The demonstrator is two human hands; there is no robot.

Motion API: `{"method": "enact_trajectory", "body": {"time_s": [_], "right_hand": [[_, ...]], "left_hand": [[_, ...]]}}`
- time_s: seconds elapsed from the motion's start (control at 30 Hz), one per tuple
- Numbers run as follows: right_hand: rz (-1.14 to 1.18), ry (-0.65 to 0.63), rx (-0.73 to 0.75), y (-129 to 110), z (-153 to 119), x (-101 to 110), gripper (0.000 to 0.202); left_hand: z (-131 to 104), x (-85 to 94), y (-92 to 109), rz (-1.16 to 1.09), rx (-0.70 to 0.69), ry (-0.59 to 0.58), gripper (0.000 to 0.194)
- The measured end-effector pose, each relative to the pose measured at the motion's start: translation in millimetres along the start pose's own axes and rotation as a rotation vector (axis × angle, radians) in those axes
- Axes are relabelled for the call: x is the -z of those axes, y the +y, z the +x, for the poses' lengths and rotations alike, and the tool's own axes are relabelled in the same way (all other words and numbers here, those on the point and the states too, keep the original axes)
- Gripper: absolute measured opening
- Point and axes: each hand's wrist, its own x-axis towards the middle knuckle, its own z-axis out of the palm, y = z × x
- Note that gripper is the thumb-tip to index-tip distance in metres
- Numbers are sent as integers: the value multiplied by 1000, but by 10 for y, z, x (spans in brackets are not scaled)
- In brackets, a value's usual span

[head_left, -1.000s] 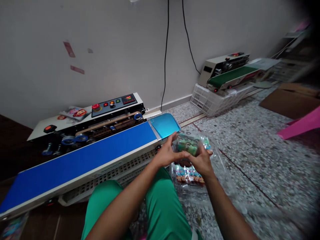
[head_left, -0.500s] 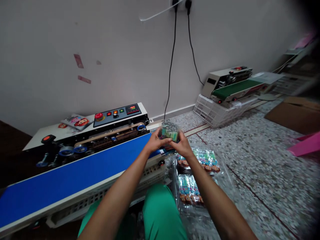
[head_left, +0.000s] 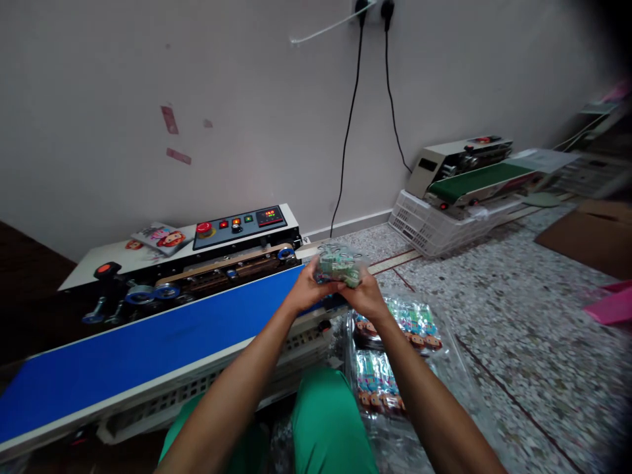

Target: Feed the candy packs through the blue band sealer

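A bundle of small clear plastic packets (head_left: 340, 264), greenish inside and blurred, is gripped between my two hands. My left hand (head_left: 310, 288) closes on its left side, while my right hand (head_left: 366, 296) closes on its right side, the thumbs nearly meeting at the near edge. Both are held just past the right end of a blue conveyor belt (head_left: 187, 349). Below my right forearm, a clear plastic bag (head_left: 457, 368) on the floor carries stacks of glossy printed packets (head_left: 378, 378) with cartoon faces.
Behind the belt runs a sealing machine with a lit control panel (head_left: 241, 227); printed packets (head_left: 165, 238) lie on top. A second machine with a green belt (head_left: 486, 179) stands on a white crate (head_left: 419, 224). Cardboard (head_left: 587, 234) and a pink object (head_left: 609, 303) are at right.
The held bundle has tilted, so its top face shows differently. My hands stay closed on it. The whole view has shifted slightly, with the surroundings now further right.
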Motion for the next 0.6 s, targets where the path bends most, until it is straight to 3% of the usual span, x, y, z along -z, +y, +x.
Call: {"method": "enact_trajectory", "body": {"time_s": [0.07,0.17,0.33,0.5,0.6], "right_hand": [[-18,-45,9,-201,13,-34,42],[-38,-96,9,-491,58,-153,50],[16,18,91,-731,88,-525,75],[384,-156,-6,-795,92,-901,64],[541,-163,-55,-808,146,-1104,49]], "left_hand": [[-92,52,97,-54,45,59,42],[-244,138,196,-151,86,238,41],[-474,337,268,-311,68,535,42],[-611,624,328,-333,60,690,45],[-661,772,347,-301,77,748,47]]}}
